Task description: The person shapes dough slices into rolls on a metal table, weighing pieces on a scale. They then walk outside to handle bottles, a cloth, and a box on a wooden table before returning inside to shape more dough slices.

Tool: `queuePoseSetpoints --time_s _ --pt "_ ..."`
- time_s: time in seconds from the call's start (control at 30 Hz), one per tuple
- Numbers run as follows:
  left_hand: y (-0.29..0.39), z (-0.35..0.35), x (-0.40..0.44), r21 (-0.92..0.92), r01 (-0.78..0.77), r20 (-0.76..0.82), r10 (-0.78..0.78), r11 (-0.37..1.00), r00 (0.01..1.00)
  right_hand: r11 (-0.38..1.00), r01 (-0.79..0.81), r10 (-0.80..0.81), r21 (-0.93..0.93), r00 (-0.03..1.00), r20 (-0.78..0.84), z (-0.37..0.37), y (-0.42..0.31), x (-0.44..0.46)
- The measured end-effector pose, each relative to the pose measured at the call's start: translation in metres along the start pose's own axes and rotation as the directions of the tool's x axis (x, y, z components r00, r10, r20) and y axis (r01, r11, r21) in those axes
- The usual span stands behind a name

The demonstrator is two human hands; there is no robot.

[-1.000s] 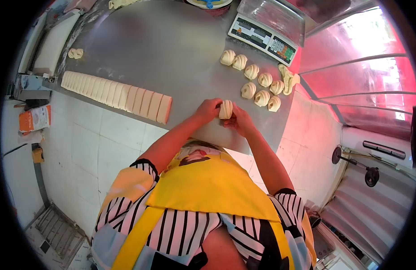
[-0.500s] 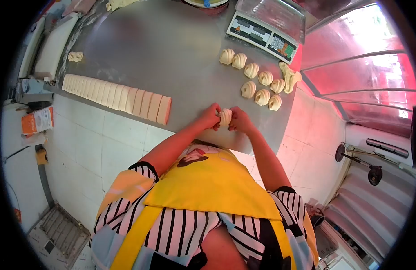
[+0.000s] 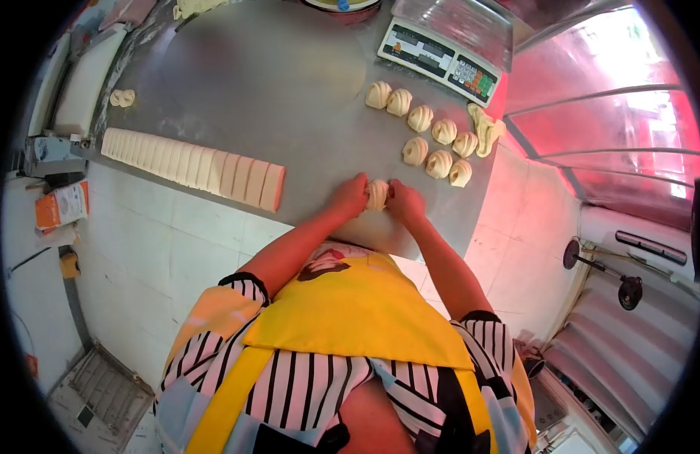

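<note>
Between my two hands is a twisted dough roll, held just above or at the table near its front edge. My left hand grips its left side with bent fingers. On the right side of the roll, my right hand has its fingers closed on the dough. Several shaped rolls sit in two rows beyond my right hand. To the left lies a long row of cut dough strips, its near end closest to my left hand.
A digital scale with a clear tray stands at the back right. Loose dough lies by the table's right edge. A small dough piece is at far left. A bowl shows at the back of the metal table.
My fingers have drawn in closer around the ends of the dough roll. The view has shifted slightly; the other dough pieces stay in place.
</note>
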State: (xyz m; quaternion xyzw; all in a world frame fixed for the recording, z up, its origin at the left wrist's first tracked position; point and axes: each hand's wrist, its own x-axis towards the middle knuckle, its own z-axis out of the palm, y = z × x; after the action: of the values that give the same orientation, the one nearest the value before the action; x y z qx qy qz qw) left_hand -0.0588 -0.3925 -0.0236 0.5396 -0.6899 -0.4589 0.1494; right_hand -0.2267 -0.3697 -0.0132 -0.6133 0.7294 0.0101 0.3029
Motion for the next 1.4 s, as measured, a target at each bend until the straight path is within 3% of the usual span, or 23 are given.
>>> queuePoseSetpoints --time_s 0.03,0.17,0.23,0.27,0.3,0.33,0.37,0.43,0.5,0.6,0.7,0.8,0.87,0.93,1.03,1.13,1.23,1.33,1.4 --pt "-0.006 0.005 0.001 0.076 -0.070 -0.052 0.074 0.995 0.996 1.000 -0.017 0.017 -0.003 1.000 -0.004 0.001 0.000 0.000" --pt "-0.012 0.011 0.006 0.142 0.004 -0.025 0.000 0.990 1.000 0.998 -0.060 0.059 -0.021 0.998 -0.035 0.001 -0.004 0.001" --pt "-0.007 0.004 0.008 0.154 -0.022 -0.002 0.022 0.988 1.000 0.993 -0.089 0.087 0.082 0.996 0.032 0.002 -0.001 0.005" --pt "-0.005 0.001 0.011 0.025 0.056 0.033 -0.057 0.998 0.998 0.986 -0.106 0.098 0.131 0.993 0.067 0.003 0.002 0.005" --pt "0.011 -0.014 0.012 -0.101 0.139 0.082 -0.131 0.985 0.988 0.881 -0.120 0.084 0.458 0.992 0.097 -0.002 0.004 0.000" --pt "0.020 -0.023 0.015 -0.220 0.224 0.141 -0.196 0.949 0.970 0.669 -0.129 0.060 0.732 0.991 0.121 -0.010 0.006 -0.009" --pt "0.018 -0.024 0.030 -0.228 0.147 0.070 -0.134 0.962 0.988 0.377 -0.140 0.028 0.916 0.990 0.140 -0.017 0.008 -0.020" --pt "0.011 -0.023 0.073 -0.242 0.012 -0.063 -0.028 0.970 0.998 0.362 -0.144 0.106 0.921 0.988 0.112 -0.032 0.013 -0.045" --pt "0.003 -0.016 0.116 -0.107 -0.069 -0.071 0.061 0.992 0.996 0.374 -0.164 0.148 0.913 0.982 0.116 -0.034 0.021 -0.059" --pt "-0.013 -0.006 0.146 0.035 -0.028 0.018 0.028 0.999 0.999 0.448 -0.248 0.136 0.859 0.968 0.209 -0.024 0.031 -0.072" --pt "0.019 -0.057 0.112 0.033 0.098 0.070 -0.100 0.995 0.992 0.526 -0.201 0.065 0.827 0.978 0.197 -0.022 0.012 -0.065" --pt "-0.008 -0.110 0.065 -0.379 0.102 0.006 -0.108 0.920 0.994 0.666 -0.067 -0.076 0.743 0.985 0.157 -0.024 -0.036 -0.030" --pt "-0.030 -0.148 0.028 -0.415 0.106 -0.111 -0.165 0.904 0.980 0.814 0.113 -0.213 0.569 0.971 0.112 -0.014 -0.077 0.004" --pt "-0.051 -0.181 -0.004 -0.448 0.096 -0.212 -0.210 0.889 0.954 0.804 0.266 -0.377 0.531 0.920 0.110 0.003 -0.122 0.038" --pt "-0.078 -0.209 -0.043 -0.455 0.061 -0.335 -0.234 0.888 0.913 0.825 0.521 -0.536 0.219 0.844 0.012 0.029 -0.182 0.068" --pt "-0.096 -0.206 -0.060 -0.403 0.000 -0.417 -0.184 0.915 0.890 0.784 0.614 -0.620 0.091 0.783 0.057 0.054 -0.216 0.072" --pt "-0.089 -0.190 -0.064 -0.407 -0.131 -0.415 -0.055 0.904 0.908 0.885 0.385 -0.456 0.264 0.832 0.316 0.049 -0.227 0.068" --pt "-0.090 -0.190 -0.057 -0.610 0.085 -0.036 -0.135 0.788 0.990 0.805 0.311 -0.484 0.505 0.837 0.256 0.014 -0.212 0.039" --pt "-0.066 -0.197 -0.059 -0.722 0.240 0.206 -0.130 0.648 0.970 0.603 0.150 -0.422 0.784 0.894 0.154 -0.019 -0.191 0.019"
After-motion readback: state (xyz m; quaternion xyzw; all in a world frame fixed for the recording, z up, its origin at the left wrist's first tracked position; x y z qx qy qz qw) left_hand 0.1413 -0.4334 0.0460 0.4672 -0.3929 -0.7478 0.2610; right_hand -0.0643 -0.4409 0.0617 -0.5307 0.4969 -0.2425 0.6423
